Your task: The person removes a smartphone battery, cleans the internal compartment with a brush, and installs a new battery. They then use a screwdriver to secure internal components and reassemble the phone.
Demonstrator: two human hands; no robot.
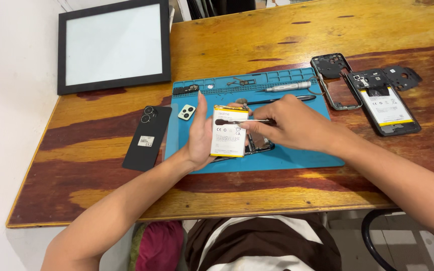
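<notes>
Clamped in left hand (199, 143): white phone battery (228, 131), upright; right hand (290, 123) pinches slim tool (237, 121) across its face. Beneath: blue repair mat (297, 155); left of it, black back cover (147, 136).

I count 2 batteries (229, 131) (387, 106), 1 black back cover (147, 136), 1 blue mat (297, 158), 1 framed panel (114, 45), 1 screwdriver (288, 87) and 2 bare phone frames (333, 80) (384, 103).
</notes>
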